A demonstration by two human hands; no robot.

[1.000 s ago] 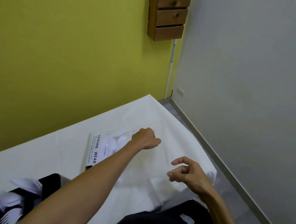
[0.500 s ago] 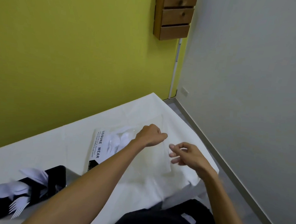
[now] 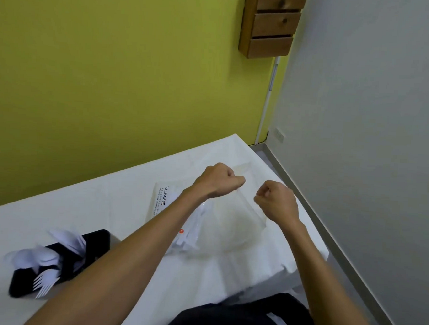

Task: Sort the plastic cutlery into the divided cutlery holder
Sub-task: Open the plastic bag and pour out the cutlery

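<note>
Yellow wall (image 3: 101,82) met grey wall (image 3: 372,121) at the far right corner, where a wooden rack (image 3: 270,23) hung high up. Below them ran the table (image 3: 81,217), covered in white cloth, with its right edge dropping to the grey floor (image 3: 352,256). I had both arms stretched out over it. My left hand (image 3: 218,180) was curled into a fist, pinching the far edge of a clear plastic bag (image 3: 230,225) that lay on the cloth, and my right hand (image 3: 276,200) was fisted too, just beside the left and gripping the same bag at its right side, so the opening sat between my two hands. White cutlery (image 3: 190,225) showed through the bag under my left forearm; I could not tell which pieces they were. A white label printed LEISURE (image 3: 163,197) showed at the bag's left end. Well apart from the bag, on the near left of the table, lay the black holder (image 3: 61,261), tipped on its side. White spoons (image 3: 37,257) stuck out of its middle, white forks (image 3: 44,282) out of its nearest part, and more white pieces (image 3: 67,239) out of its far part, too blurred to name. My dark clothing (image 3: 237,320) filled the near edge.
</note>
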